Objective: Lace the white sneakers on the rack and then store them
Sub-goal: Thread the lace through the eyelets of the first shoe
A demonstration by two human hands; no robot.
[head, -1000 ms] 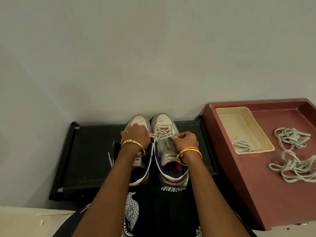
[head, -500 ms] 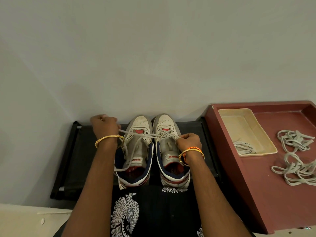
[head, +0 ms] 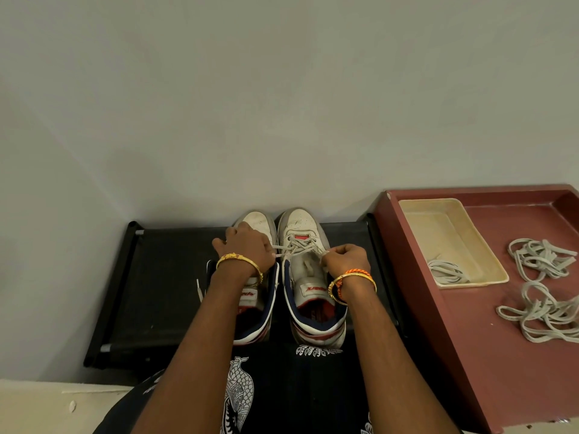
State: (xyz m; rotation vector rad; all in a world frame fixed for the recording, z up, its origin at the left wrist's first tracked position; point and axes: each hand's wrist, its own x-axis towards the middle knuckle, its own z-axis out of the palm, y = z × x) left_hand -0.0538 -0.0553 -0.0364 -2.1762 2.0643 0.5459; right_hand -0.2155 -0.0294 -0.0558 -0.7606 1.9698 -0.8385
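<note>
Right white sneaker [head: 308, 274] beside left white sneaker [head: 255, 277] on black rack [head: 163, 286], toes to wall. Risk: uneven pull dragging lace [head: 289, 248] out of an eyelet, or tugging the shoe askew. Left hand [head: 247, 249] and right hand [head: 346, 256] knuckles up, each grip pinching a lace end.

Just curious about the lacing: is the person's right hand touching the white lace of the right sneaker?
Touching. The head view shows the right hand pinching the flat white lace beside the right white sneaker.
</note>
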